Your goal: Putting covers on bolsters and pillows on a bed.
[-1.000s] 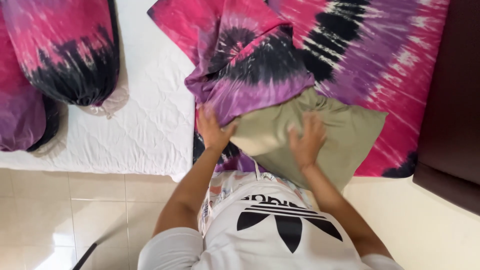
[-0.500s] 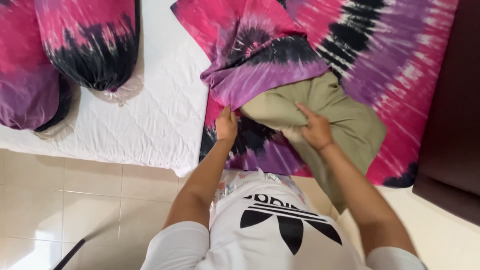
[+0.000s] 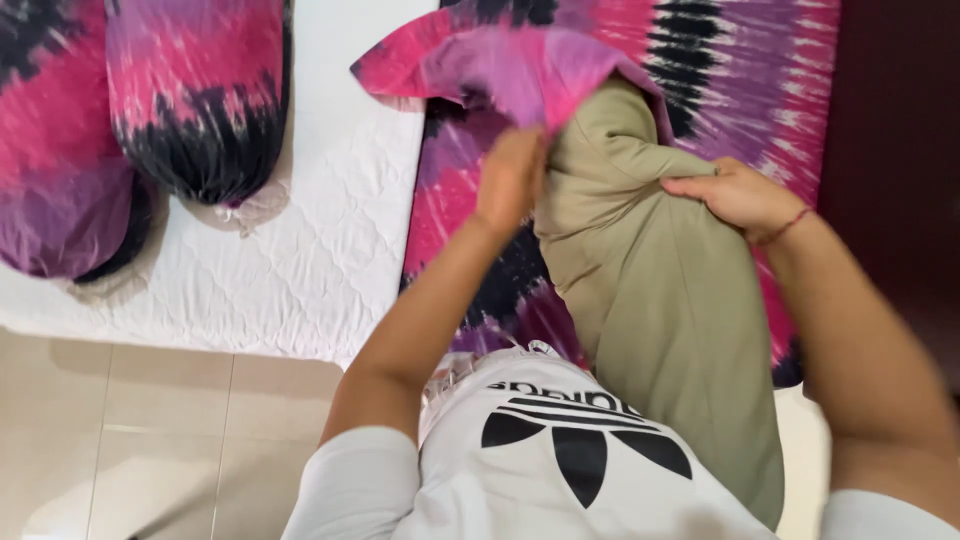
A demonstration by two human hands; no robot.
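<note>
Far left of both hands: two tie-dye bolsters (image 3: 190,100) on the white mattress (image 3: 320,260). Left hand (image 3: 512,180) pinches the tie-dye pillowcase (image 3: 520,70) edge. Olive pillow (image 3: 660,300) between hands, top inside the case. Right hand (image 3: 735,195) grips the pillow's side.

Olive-green pillow (image 3: 660,300), upper end tucked inside pink, purple and black tie-dye pillowcase (image 3: 500,70), lying lengthwise on bed
</note>
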